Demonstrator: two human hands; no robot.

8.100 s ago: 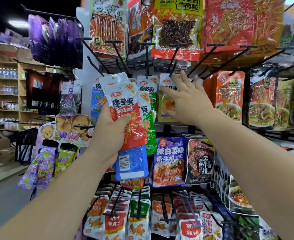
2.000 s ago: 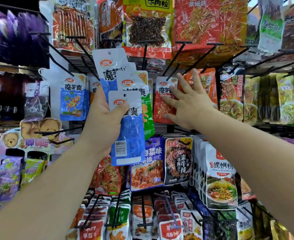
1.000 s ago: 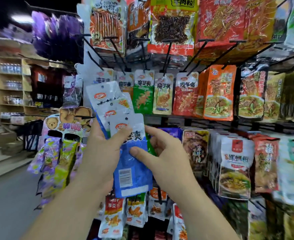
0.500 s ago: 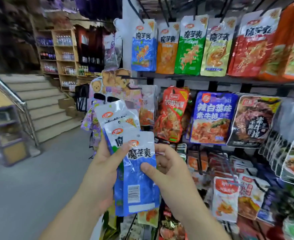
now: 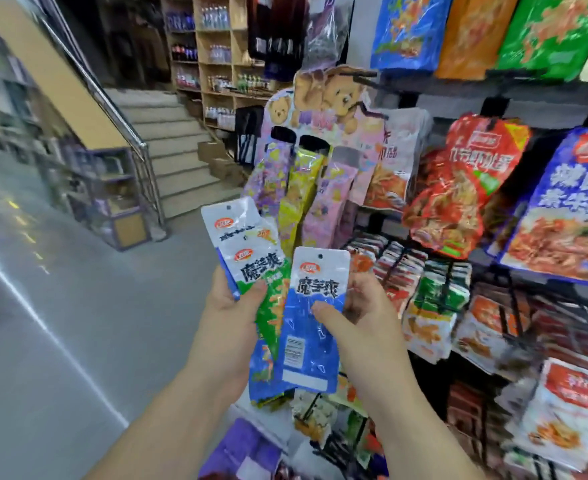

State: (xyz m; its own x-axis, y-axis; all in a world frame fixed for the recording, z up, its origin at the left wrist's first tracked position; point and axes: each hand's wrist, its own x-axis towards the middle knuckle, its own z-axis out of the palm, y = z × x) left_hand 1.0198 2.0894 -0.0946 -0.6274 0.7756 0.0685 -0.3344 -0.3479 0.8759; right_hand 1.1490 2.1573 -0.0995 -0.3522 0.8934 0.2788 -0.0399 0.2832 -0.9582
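Observation:
My left hand (image 5: pixel 230 327) grips a fanned stack of snack packets (image 5: pixel 251 258), a green one in front with white tops showing behind it. My right hand (image 5: pixel 358 323) pinches a blue packet (image 5: pixel 311 337) with a white top and a barcode, thumb on its front and fingers behind. The blue packet stands upright and overlaps the right side of the stack. Both hands are at chest height, in front of the left end of a snack rack (image 5: pixel 493 98).
The rack on the right holds hanging packets on hooks, among them red (image 5: pixel 458 192) and blue (image 5: pixel 569 216) bags and a bear-topped display (image 5: pixel 323 98). On the left lie a grey floor (image 5: pixel 60 323), a staircase with a metal rail (image 5: pixel 171 157) and wooden drink shelves (image 5: pixel 216 46).
My right hand came off the rack to the stack in my left hand and took the blue packet. The view swung down and left.

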